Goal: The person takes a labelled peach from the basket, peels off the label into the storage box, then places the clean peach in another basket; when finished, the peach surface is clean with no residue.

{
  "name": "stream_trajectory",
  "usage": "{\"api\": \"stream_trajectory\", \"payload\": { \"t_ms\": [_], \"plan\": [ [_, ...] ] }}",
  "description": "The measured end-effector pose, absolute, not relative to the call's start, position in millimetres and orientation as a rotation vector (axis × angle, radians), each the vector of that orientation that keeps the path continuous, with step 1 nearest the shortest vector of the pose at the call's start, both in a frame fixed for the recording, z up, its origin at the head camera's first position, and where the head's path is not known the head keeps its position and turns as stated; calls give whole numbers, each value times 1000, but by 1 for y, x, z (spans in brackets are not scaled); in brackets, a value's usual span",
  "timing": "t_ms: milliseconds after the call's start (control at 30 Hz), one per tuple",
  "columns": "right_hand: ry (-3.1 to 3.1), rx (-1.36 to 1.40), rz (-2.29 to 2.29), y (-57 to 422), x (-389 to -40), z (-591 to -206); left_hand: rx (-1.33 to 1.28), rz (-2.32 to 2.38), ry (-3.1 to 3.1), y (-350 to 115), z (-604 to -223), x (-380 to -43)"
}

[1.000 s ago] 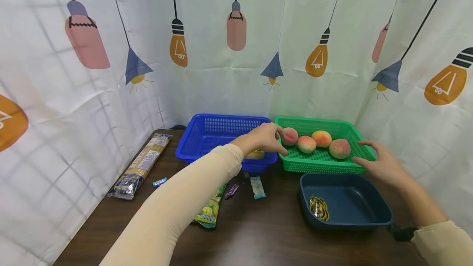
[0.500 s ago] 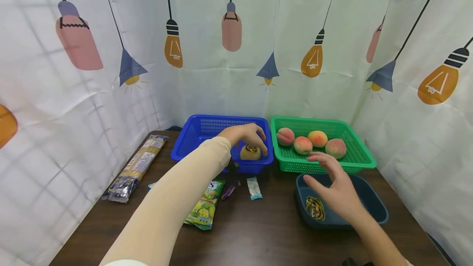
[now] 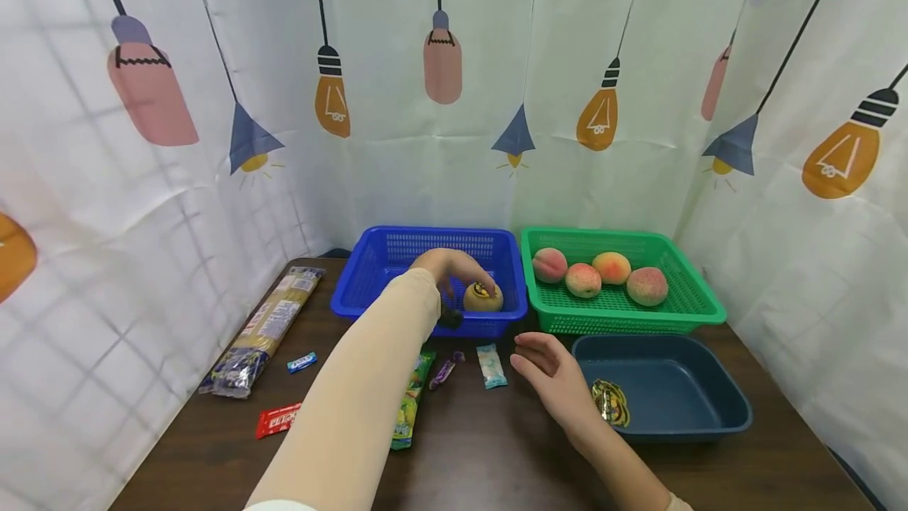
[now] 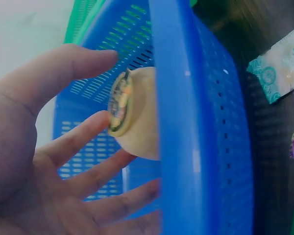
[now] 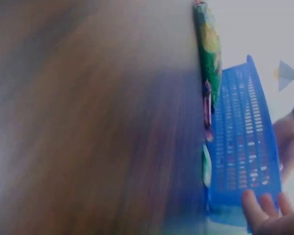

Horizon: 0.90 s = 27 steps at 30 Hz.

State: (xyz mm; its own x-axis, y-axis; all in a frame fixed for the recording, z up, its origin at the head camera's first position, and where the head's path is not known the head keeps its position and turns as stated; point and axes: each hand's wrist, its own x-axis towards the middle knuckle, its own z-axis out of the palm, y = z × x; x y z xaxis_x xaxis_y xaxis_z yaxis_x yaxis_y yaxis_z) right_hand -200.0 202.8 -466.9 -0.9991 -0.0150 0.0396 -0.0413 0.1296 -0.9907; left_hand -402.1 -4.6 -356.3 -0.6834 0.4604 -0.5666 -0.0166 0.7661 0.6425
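My left hand (image 3: 454,262) reaches into the blue basket (image 3: 418,241). There lies a round, cream-coloured thing (image 3: 477,301) with a dark and yellow label on top. In the left wrist view, thumb and fingers spread around it, with the index fingertip right at the label (image 4: 121,104); the basket's rim (image 4: 179,122) hides its other side. Low over the table my right hand (image 3: 560,386) is held between a white-and-teal packet (image 3: 492,366) and a dark blue bin (image 3: 688,389). Its fingers are loosely bent and nothing shows between them.
Several peaches (image 3: 647,286) lie in the green basket (image 3: 627,322). A yellow-and-black bundle (image 3: 612,403) is in the dark bin. Left of it are a purple candy (image 3: 443,374), a green snack bag (image 3: 410,408), a red packet (image 3: 277,420), a small blue packet (image 3: 302,362) and a long pack (image 3: 269,330).
My left hand has moved left from beside the peaches to the round thing in the blue basket. My right hand has come from the green basket's right end, over the dark bin, to its left.
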Motion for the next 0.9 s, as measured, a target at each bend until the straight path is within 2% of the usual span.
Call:
{"api": "stream_trajectory", "payload": {
  "t_ms": [300, 900],
  "plan": [
    [-2057, -227, 2354, 175, -234, -471, 193, 952, 2178, 0, -375, -402],
    [-1603, -365, 2541, 158, -271, -480, 152, 889, 2228, 14, -389, -411]
  ]
}}
